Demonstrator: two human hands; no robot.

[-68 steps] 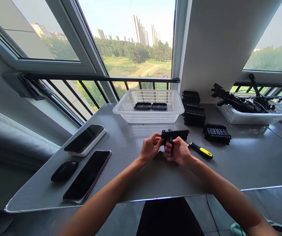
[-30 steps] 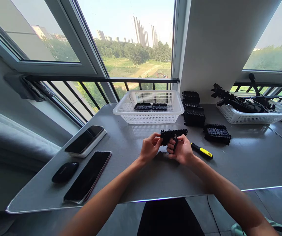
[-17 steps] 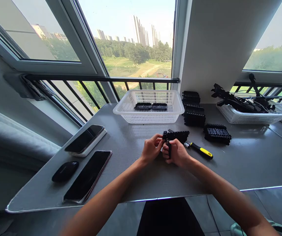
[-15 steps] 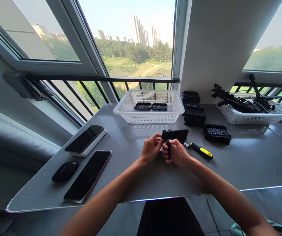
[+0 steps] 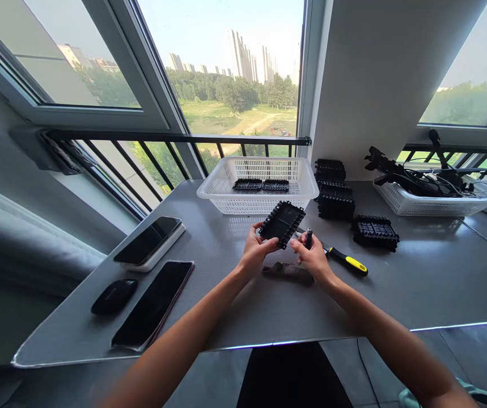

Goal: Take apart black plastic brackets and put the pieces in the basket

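Note:
My left hand [image 5: 257, 249] is closed on the lower left edge of a flat black plastic plate [image 5: 283, 221] with toothed sides. The plate is tilted, its broad face showing. Close to its right corner, my right hand [image 5: 314, 258] grips a slim black-handled tool [image 5: 309, 238]; its exact kind is partly hidden by the fingers. Below both hands, a dark, irregular brownish heap [image 5: 288, 273] lies on the table. Just right of my right hand rests a tool with a yellow and black handle [image 5: 348, 261], its metal end partly hidden.
A white plastic basket [image 5: 258, 204] with two black plates stands behind the hands. Stacked black plates [image 5: 335, 203] and a smaller stack [image 5: 376, 232] are to the right. Another white basket [image 5: 434, 205] holds black gear and cables. Phones [image 5: 153, 306] and a black rounded case [image 5: 114, 296] lie left.
My left hand has raised and turned the plate so that its broad face shows. My right hand has moved slightly right with its tool, uncovering the dark heap.

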